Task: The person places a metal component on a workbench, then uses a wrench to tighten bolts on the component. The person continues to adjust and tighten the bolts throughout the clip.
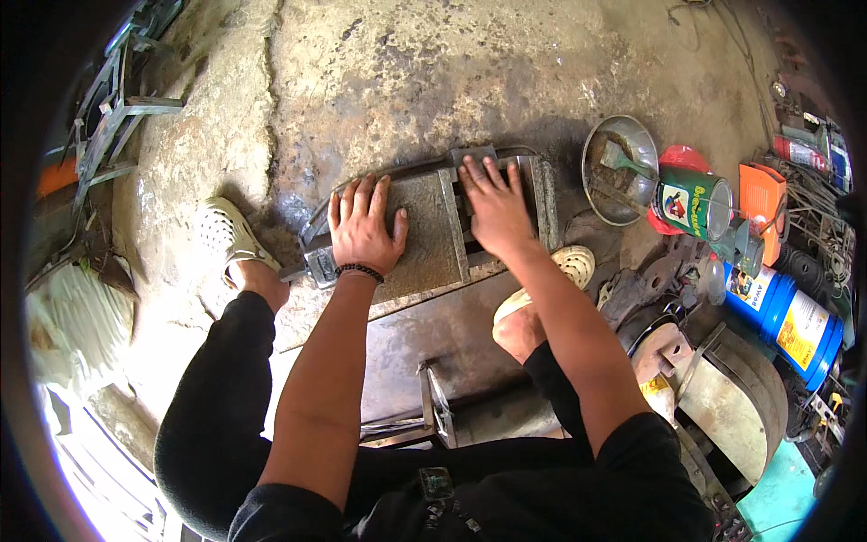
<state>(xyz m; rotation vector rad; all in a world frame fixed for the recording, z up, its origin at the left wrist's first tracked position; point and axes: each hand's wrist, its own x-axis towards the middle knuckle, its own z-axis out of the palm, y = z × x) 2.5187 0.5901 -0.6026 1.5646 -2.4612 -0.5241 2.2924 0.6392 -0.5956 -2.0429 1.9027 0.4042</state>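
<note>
Between my feet lies a heavy, dirty metal fixture (423,230) with a broad flat top, resembling a machine vise; I cannot tell its exact kind. My left hand (366,226) rests on the left part of that top, fingers stretched forward and thumb out to the side. A dark beaded bracelet circles the wrist. Over the dark slot toward the fixture's right end lies my right hand (495,206), palm down, fingers extended. Its fingertips reach a small dark metal piece (471,157) at the far edge. Neither hand grasps anything; both palms hide what is under them.
A metal bowl (643,144) with a brush (623,161) stands to the right, beside a green can (695,206). Farther right are an orange object (761,203), a blue bucket (790,325) and cluttered metal parts. A metal frame (122,108) stands far left. Pale clogs (226,233) flank the fixture.
</note>
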